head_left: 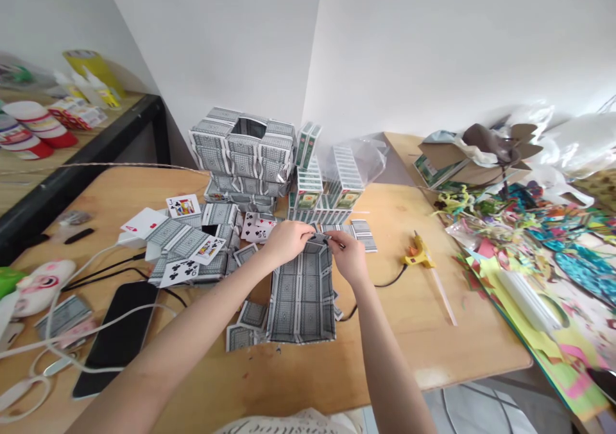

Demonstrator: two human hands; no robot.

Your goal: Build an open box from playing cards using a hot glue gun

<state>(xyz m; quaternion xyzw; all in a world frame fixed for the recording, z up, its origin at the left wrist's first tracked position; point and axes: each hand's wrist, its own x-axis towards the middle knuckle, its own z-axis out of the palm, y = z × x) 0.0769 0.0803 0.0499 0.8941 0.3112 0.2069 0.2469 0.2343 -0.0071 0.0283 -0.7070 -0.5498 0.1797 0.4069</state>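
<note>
Wooden bench [389, 338]: open-topped card box [298, 286], centre, long axis near-to-far, bulk lying bodyward of hands; left hand [289, 240], right hand [348, 253] pinching far rim, about equally near.

A J stands on one face card [183, 206], a red A on the heart card [144, 223].

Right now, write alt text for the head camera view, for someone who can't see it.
A person's left hand and right hand pinch the far rim of an open box made of gray playing cards on a wooden table, loose cards to its left and a yellow glue gun to its right.
</note>
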